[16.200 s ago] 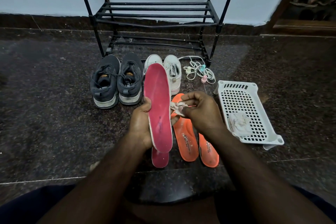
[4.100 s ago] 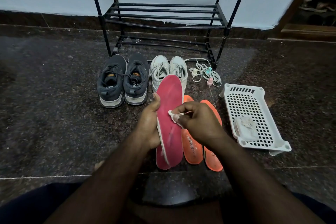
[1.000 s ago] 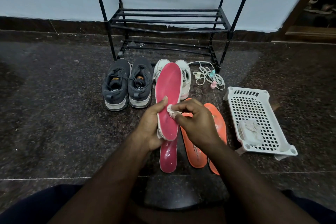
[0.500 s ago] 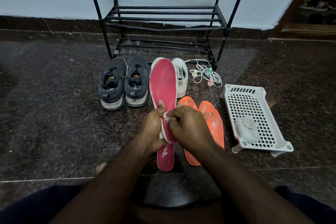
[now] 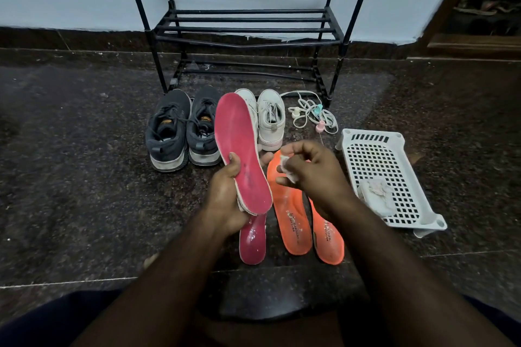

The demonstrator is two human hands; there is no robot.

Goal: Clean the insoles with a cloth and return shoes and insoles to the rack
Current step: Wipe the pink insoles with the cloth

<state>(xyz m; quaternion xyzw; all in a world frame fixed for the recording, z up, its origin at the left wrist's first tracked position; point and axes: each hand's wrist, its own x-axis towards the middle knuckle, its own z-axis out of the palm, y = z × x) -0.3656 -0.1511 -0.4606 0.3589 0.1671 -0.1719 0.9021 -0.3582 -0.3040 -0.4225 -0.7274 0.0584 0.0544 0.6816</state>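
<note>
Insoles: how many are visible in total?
4. One pink foam insole is held up in the left hand; a second pink insole and two orange insoles lie on the floor.

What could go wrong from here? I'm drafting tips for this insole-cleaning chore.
The left hand grips the raised pink insole near its heel only, so wiping pressure could flex or drop it. The cloth scrap pinched in the right hand is small; fingers may smear the surface instead.
</note>
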